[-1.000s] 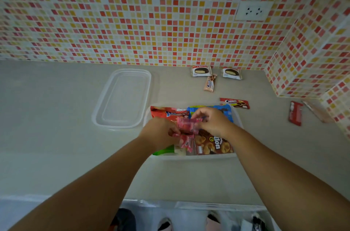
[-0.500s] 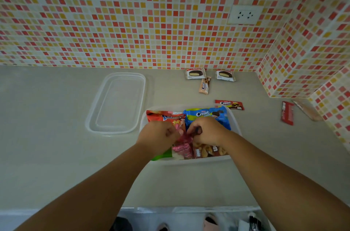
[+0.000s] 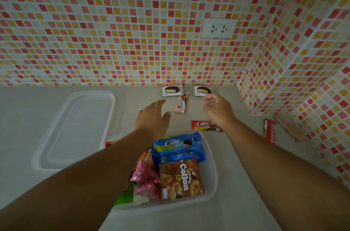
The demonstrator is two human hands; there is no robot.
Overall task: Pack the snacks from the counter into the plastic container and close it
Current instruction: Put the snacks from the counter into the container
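Two bare hands hover over the beige counter point(image 3: 56, 202), holding nothing. Left hand point(image 3: 153, 117) is spread flat near a peach wrapped biscuit bar point(image 3: 181, 105); right hand point(image 3: 219, 108) hangs loosely curled beside a white chocolate-pie packet point(image 3: 202, 90). Clear plastic container point(image 3: 213, 179) holds a brown Collon box point(image 3: 180, 181), blue cookie pack point(image 3: 178, 145) and pink wrapped sweets point(image 3: 145, 179). Clear lid point(image 3: 75, 128) lies to its left.

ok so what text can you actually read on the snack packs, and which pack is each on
"Collon": brown box in the plastic container.
"Cream-O", partly blurred: blue pack above it.
"Cream-O", small: red pack on the counter.
Two pie packets, the beige bar, and the red packet: too blurred to read.
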